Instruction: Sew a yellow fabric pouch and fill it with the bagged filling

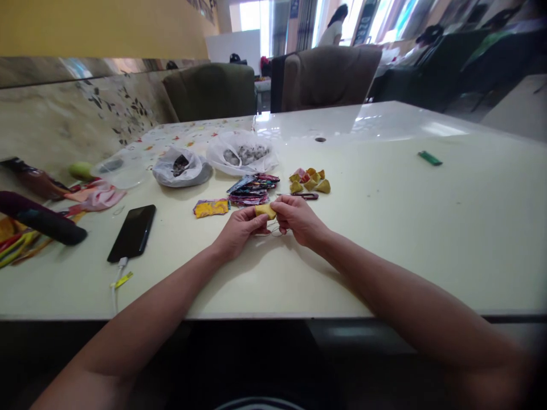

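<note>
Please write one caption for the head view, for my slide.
A person's left hand and right hand hold a small yellow fabric piece over a glossy pale table.

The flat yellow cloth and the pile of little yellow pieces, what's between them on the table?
In the head view, a patterned cloth stack lies between the yellow cloth and the yellow pieces.

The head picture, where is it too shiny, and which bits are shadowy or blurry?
Head view: glare shines on the table, mostly its far part; head view: the windows look washed out; head view: soft shadows lie below the hands; head view: the right elbow and top right corner look blurry.
</note>
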### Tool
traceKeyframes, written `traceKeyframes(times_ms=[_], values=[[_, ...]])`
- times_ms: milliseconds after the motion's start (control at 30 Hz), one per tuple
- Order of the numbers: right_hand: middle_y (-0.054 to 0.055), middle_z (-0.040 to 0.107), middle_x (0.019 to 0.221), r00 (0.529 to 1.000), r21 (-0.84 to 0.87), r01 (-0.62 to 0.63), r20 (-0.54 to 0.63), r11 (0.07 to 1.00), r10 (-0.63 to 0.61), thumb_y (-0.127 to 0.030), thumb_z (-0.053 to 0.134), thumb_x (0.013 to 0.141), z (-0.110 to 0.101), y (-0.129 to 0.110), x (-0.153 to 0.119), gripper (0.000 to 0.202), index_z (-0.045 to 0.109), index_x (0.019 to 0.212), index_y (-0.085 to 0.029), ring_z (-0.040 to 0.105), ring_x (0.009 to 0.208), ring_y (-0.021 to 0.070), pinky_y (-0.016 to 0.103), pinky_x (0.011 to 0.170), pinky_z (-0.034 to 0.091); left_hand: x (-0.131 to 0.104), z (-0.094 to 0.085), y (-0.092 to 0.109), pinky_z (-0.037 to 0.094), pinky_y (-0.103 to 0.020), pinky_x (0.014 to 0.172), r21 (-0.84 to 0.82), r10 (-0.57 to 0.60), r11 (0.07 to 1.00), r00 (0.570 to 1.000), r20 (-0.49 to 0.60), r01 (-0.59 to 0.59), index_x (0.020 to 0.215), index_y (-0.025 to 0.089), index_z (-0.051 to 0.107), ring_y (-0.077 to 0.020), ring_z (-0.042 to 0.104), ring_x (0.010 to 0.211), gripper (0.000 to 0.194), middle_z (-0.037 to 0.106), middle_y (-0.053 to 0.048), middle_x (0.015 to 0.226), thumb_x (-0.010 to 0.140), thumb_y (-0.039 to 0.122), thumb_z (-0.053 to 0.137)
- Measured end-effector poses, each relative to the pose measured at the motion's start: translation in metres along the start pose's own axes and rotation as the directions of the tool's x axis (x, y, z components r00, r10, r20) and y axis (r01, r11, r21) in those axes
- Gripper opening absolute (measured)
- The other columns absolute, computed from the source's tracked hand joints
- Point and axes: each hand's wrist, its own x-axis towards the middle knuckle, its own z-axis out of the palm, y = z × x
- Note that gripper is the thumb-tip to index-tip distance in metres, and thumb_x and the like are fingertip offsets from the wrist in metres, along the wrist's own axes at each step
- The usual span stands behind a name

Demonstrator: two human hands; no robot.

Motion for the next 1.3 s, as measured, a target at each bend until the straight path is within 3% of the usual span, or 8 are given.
traceKeyframes(times_ms=[333,500,633,800,933,1067,1167,1300], values=[[-0.010,0.039,0.045,1.000,-0.021,0.006,-0.007,1.000,-0.006,-0.022,0.063,0.076,0.0002,0.0020,0.0030,0.019,0.047,0.064,-0.020,0.032,0.036,0.0040,0.018,0.034,0.031,0.0008,-0.0034,0.0004,0.055,-0.028,0.073,-0.015,-0.050,0.999,0.999,0.005,0.050,0.085,0.014,0.075,-0.0095,0.059,0.059,0.027,0.062,0.001,0.063,0.068,0.031,0.086],[-0.007,0.046,0.048,0.998,-0.070,0.046,0.046,0.996,-0.043,-0.024,0.066,0.073,0.0008,0.0028,0.0029,0.021,0.048,0.063,-0.019,0.036,0.038,0.0038,0.017,0.034,0.032,-0.0010,-0.0089,0.0037,0.057,-0.029,0.076,0.001,-0.120,0.993,0.985,0.125,0.121,0.084,0.013,0.074,-0.0090,0.057,0.058,0.025,0.060,0.001,0.064,0.070,0.029,0.085],[-0.007,0.049,0.050,0.998,-0.055,0.047,0.054,0.997,-0.044,-0.027,0.066,0.075,0.0008,0.0011,0.0017,0.021,0.049,0.064,-0.019,0.036,0.038,0.0036,0.017,0.034,0.032,-0.0025,-0.0060,0.0063,0.059,-0.033,0.081,-0.085,-0.085,0.991,0.981,0.174,0.101,0.083,0.014,0.072,-0.0086,0.054,0.059,0.020,0.058,0.002,0.064,0.074,0.029,0.082],[-0.008,0.045,0.048,0.997,-0.039,0.030,0.067,0.999,-0.028,-0.029,0.067,0.076,0.0014,0.0032,0.0005,0.024,0.048,0.065,-0.019,0.037,0.038,0.0040,0.017,0.035,0.032,-0.0016,-0.0033,0.0032,0.057,-0.025,0.075,-0.060,-0.119,0.990,0.984,0.136,0.128,0.089,0.014,0.072,-0.0108,0.064,0.070,0.029,0.066,-0.001,0.078,0.072,0.033,0.087],[-0.006,0.051,0.052,0.995,-0.016,0.020,0.093,1.000,-0.019,-0.033,0.069,0.078,0.0012,0.0056,0.0001,0.026,0.049,0.069,-0.020,0.040,0.040,0.0044,0.017,0.036,0.034,-0.0007,-0.0036,-0.0002,0.056,-0.024,0.074,-0.101,-0.119,0.986,0.987,0.111,0.131,0.085,0.012,0.073,-0.0089,0.062,0.065,0.030,0.064,0.000,0.071,0.070,0.032,0.089],[-0.009,0.043,0.050,0.994,-0.006,0.010,0.112,1.000,-0.010,-0.043,0.071,0.081,-0.0028,0.0044,0.0018,0.033,0.049,0.071,-0.020,0.035,0.039,0.0041,0.016,0.036,0.034,-0.0006,-0.0040,-0.0005,0.057,-0.025,0.076,-0.150,-0.117,0.980,0.990,0.081,0.129,0.080,0.012,0.072,-0.0081,0.059,0.060,0.026,0.061,0.001,0.064,0.070,0.030,0.088],[-0.010,0.038,0.047,0.988,-0.039,-0.017,0.152,0.999,0.023,-0.044,0.072,0.081,-0.0056,0.0023,0.0034,0.036,0.049,0.068,-0.020,0.032,0.039,0.0040,0.016,0.035,0.031,-0.0018,-0.0049,0.0016,0.058,-0.028,0.078,-0.156,-0.130,0.977,0.984,0.122,0.148,0.081,0.012,0.072,-0.0068,0.055,0.056,0.022,0.059,0.002,0.060,0.072,0.027,0.086],[-0.008,0.044,0.048,0.992,-0.050,0.023,0.123,0.998,-0.017,-0.035,0.072,0.077,-0.0037,-0.0005,0.0018,0.032,0.047,0.063,-0.020,0.033,0.038,0.0037,0.017,0.034,0.028,-0.0048,-0.0057,0.0070,0.059,-0.030,0.080,-0.133,-0.176,0.969,0.962,0.209,0.207,0.084,0.011,0.072,-0.0064,0.052,0.056,0.023,0.057,0.003,0.062,0.074,0.028,0.085]])
